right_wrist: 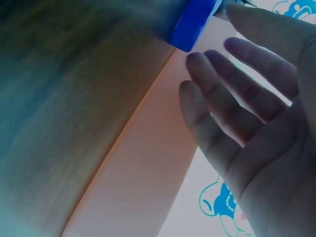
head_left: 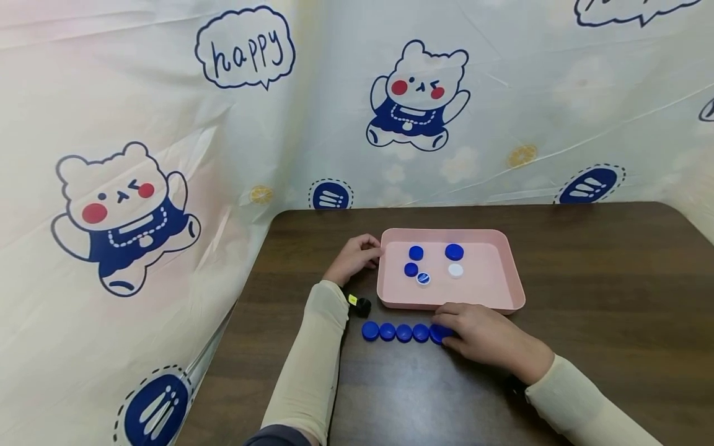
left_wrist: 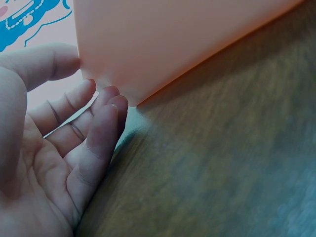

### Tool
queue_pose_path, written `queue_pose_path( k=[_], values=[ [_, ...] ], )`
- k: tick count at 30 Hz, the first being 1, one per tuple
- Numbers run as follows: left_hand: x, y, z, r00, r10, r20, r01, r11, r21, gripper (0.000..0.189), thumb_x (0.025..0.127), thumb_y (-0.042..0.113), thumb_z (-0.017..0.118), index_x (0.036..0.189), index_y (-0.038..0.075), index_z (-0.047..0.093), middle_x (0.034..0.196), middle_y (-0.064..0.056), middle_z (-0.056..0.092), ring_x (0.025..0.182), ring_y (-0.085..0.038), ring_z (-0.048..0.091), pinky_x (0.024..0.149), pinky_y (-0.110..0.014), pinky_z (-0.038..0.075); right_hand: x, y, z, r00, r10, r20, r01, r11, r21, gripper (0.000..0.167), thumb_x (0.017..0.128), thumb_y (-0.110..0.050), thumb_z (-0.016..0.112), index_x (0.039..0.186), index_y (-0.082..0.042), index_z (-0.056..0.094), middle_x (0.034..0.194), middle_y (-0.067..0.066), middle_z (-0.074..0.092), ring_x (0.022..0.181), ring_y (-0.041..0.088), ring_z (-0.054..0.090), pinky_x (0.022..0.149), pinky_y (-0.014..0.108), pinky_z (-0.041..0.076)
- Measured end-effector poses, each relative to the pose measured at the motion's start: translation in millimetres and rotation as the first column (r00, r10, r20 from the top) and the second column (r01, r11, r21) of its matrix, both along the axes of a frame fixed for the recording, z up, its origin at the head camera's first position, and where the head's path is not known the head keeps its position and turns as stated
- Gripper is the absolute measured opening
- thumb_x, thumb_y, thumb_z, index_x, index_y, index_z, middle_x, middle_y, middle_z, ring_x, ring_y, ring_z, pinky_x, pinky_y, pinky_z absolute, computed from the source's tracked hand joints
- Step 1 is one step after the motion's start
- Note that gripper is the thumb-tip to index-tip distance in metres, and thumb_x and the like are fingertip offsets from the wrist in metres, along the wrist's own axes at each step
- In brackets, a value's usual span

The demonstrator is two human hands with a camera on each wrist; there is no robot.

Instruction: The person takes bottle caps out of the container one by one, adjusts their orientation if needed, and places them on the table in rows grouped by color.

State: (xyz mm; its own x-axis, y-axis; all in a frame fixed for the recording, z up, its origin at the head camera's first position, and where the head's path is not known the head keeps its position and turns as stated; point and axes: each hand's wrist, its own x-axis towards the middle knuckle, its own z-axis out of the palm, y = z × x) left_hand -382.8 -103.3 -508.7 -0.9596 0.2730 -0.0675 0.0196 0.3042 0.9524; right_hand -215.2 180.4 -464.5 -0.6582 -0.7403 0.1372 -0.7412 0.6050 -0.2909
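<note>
A row of blue bottle caps (head_left: 404, 332) lies on the table in front of the pink tray (head_left: 507, 305). At the row's right end my right hand (head_left: 485, 334) pinches a larger blue cap (right_wrist: 190, 24) with thumb and fingertips. Its other fingers are loosely bent beside the tray's front wall in the right wrist view. My left hand (head_left: 354, 257) touches the tray's left edge with relaxed fingers. In the left wrist view its thumb meets the wall. Inside the tray lie three blue caps (head_left: 454, 251), a white cap (head_left: 455, 270) and a blue-and-white printed cap (head_left: 423, 279).
Brown wooden table (head_left: 602, 297) surrounds the tray. A small black device with a yellow label (head_left: 362, 306) sits at the left wrist, near the row. Behind the table hangs a pale curtain (head_left: 502, 124) with bear prints.
</note>
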Motion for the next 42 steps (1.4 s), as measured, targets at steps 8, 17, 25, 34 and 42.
queue_pose_path(
  k=[8,17,25,34,42],
  values=[
    [0.3,-0.2,0.4,1.000,0.000,0.009,0.000,1.000,-0.013,0.015,0.092,0.021,0.068,0.100,0.009,0.064,0.096,-0.012,0.063,0.086,-0.026,0.063,0.074,-0.035,0.056,-5.3,-2.2,8.9,0.992,0.034,-0.118,-0.041,0.998,-0.054,0.029,0.082,-0.014,0.077,0.110,-0.007,0.071,0.107,-0.001,0.065,0.094,0.013,0.063,0.083,0.035,0.054],
    [-0.7,-2.2,0.8,1.000,-0.007,-0.001,0.007,1.000,-0.016,0.016,0.093,0.022,0.067,0.102,0.009,0.064,0.096,-0.011,0.063,0.085,-0.025,0.063,0.073,-0.035,0.056,-17.8,-4.9,14.0,0.985,0.053,-0.162,-0.064,0.996,-0.063,0.027,0.083,-0.014,0.077,0.109,-0.009,0.071,0.105,-0.001,0.065,0.094,0.013,0.063,0.083,0.035,0.054],
    [1.9,-2.4,2.0,1.000,-0.008,-0.006,0.008,1.000,-0.010,0.014,0.093,0.019,0.066,0.101,0.007,0.064,0.095,-0.011,0.063,0.084,-0.025,0.063,0.073,-0.035,0.055,-27.9,-2.0,20.2,0.987,0.015,-0.158,-0.025,0.998,-0.066,0.028,0.083,-0.016,0.077,0.110,-0.010,0.072,0.107,0.001,0.067,0.097,0.016,0.065,0.085,0.037,0.053],
    [3.0,-3.0,-0.2,1.000,-0.012,-0.001,0.012,1.000,-0.002,0.015,0.093,0.019,0.067,0.102,0.007,0.064,0.095,-0.011,0.064,0.083,-0.025,0.064,0.073,-0.035,0.056,-45.5,6.4,28.6,0.989,-0.097,-0.111,0.095,0.995,-0.019,0.030,0.084,-0.017,0.076,0.112,-0.008,0.071,0.111,0.005,0.067,0.102,0.023,0.065,0.088,0.043,0.052],
    [1.1,-2.9,-1.5,1.000,-0.009,0.000,0.009,1.000,-0.003,0.014,0.092,0.020,0.067,0.100,0.008,0.064,0.095,-0.011,0.064,0.084,-0.025,0.064,0.073,-0.036,0.056,-57.4,14.3,33.8,0.980,-0.134,-0.145,0.133,0.991,-0.018,0.031,0.083,-0.015,0.077,0.112,-0.007,0.070,0.112,0.008,0.067,0.104,0.025,0.063,0.089,0.044,0.051]
  ],
)
